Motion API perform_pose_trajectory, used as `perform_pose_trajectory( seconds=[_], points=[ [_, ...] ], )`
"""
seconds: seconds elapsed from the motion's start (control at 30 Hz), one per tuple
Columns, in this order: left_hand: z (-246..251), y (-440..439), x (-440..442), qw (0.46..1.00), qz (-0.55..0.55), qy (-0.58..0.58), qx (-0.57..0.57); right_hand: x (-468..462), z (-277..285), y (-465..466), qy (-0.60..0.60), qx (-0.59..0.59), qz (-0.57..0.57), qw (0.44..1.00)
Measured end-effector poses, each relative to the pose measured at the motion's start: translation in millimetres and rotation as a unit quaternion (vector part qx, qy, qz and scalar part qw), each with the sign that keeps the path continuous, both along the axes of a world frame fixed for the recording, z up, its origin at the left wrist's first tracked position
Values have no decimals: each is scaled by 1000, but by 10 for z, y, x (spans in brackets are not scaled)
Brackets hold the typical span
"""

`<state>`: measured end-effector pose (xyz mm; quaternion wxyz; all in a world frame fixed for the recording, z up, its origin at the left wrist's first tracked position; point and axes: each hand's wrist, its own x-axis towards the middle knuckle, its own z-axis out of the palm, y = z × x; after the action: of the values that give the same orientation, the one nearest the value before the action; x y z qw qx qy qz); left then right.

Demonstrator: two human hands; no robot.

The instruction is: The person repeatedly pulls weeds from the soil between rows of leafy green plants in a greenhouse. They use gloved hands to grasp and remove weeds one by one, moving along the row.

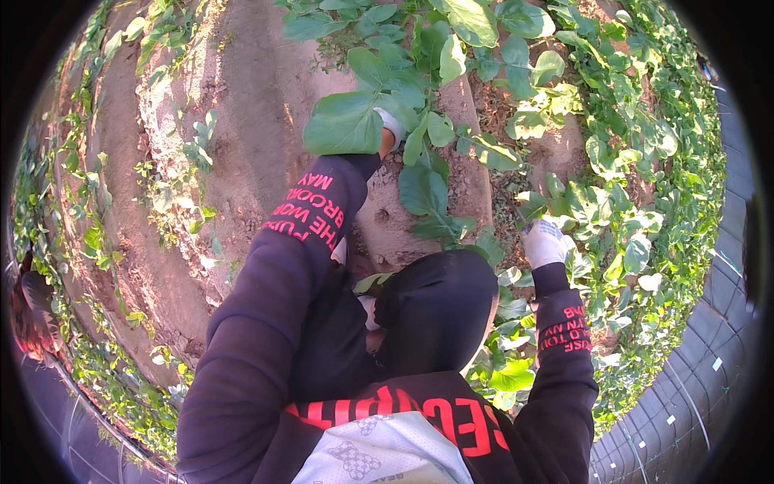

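Broad-leaved green plants grow in the soil in front of me. My left hand [393,128], in a white glove, reaches in among the stems of a leafy plant [423,187]; a large leaf [343,124] covers part of it and its fingers are hidden. My right hand [546,243] wears a white glove with blue print and is low at the edge of the dense foliage on the right, beside a leaf [532,204]. Its fingertips are turned away, so whether it grips a stem does not show. My bent knee [438,308] is between my arms.
Bare soil [254,121] with ridges runs between rows of plants. Vines [91,236] grow at the left, and a dense green row [659,181] fills the right. A dark sheet with a wire grid [671,393] borders the right. A red and dark shape [39,308] is at the far left.
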<state>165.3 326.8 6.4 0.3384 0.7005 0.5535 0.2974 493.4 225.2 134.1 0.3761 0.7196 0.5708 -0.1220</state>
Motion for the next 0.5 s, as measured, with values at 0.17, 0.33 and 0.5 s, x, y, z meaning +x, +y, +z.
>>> perform_pose_trajectory(
  seconds=[0.17, 0.33, 0.5],
  points=[
    [234, -120, -334, 985, -6, -123, 124, -33, 56, 24, 10, -1, -5, 1000],
    [440, 13, -660, 964, 10, -265, -28, -13, 82, 40, 5, -11, -25, 1000],
    [113, 157, -1030, 732, 8, -587, -347, -51, 99, 60, -3, -13, -17, 1000]
  ],
)
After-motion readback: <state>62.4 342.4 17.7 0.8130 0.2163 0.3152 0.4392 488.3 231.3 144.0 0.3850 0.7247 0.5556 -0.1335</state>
